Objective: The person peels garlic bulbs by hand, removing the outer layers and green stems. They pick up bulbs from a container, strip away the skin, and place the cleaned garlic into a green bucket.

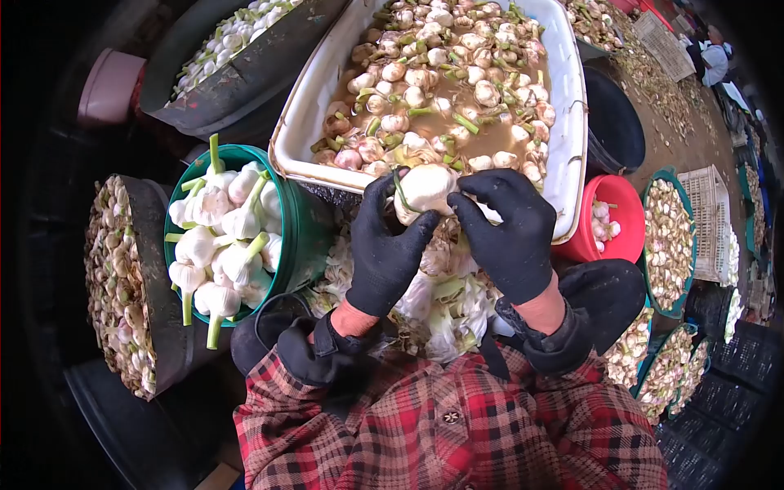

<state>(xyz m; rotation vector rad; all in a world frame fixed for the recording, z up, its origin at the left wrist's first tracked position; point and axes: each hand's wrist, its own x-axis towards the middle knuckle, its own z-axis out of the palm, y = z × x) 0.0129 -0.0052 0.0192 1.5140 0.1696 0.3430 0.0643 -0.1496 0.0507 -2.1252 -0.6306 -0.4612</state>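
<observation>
At the near edge of the white tub (565, 98), the left hand (380, 253) curls its grip around a garlic bulb (429, 189) while the right hand (514, 241) closes to a pinch on its edge, a steady hold and light touch likely bruising it least.

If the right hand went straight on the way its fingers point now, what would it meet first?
The right hand would probably first meet the garlic bulb held in the left hand; fingertips and bulb look very close, though depth leaves actual contact unclear.
</observation>
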